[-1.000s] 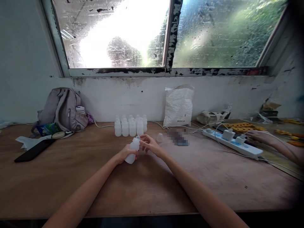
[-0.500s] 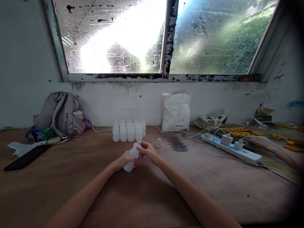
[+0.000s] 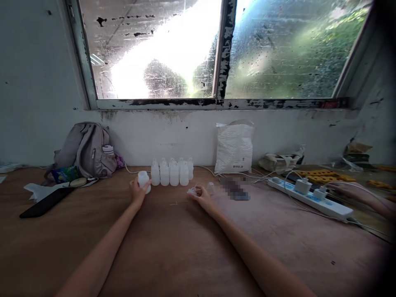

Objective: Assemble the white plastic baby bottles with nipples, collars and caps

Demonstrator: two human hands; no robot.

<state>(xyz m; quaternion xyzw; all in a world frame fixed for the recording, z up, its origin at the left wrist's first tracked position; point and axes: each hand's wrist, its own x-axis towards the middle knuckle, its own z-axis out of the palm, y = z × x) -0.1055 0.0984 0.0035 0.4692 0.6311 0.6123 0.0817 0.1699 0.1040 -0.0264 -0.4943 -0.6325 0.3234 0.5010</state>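
My left hand point(image 3: 137, 193) is closed around a small white plastic bottle point(image 3: 143, 180), holding it upright on the wooden table point(image 3: 173, 243) just left of a cluster of several similar white bottles point(image 3: 172, 173). My right hand point(image 3: 201, 194) rests on the table to the right of the cluster, fingers pinched on a small clear cap-like piece point(image 3: 192, 191). Another clear cap point(image 3: 210, 188) lies just right of that hand.
A grey backpack point(image 3: 86, 149) leans on the wall at left, with a dark phone point(image 3: 45, 202) and paper in front. A white bag point(image 3: 234, 147) stands at the wall. A power strip point(image 3: 309, 195) with cables lies right, where another person's hand point(image 3: 346, 190) rests.
My hands were together on one bottle at the table's middle. They have parted: the left carried the bottle forward-left beside the cluster, the right moved right with a small clear piece.
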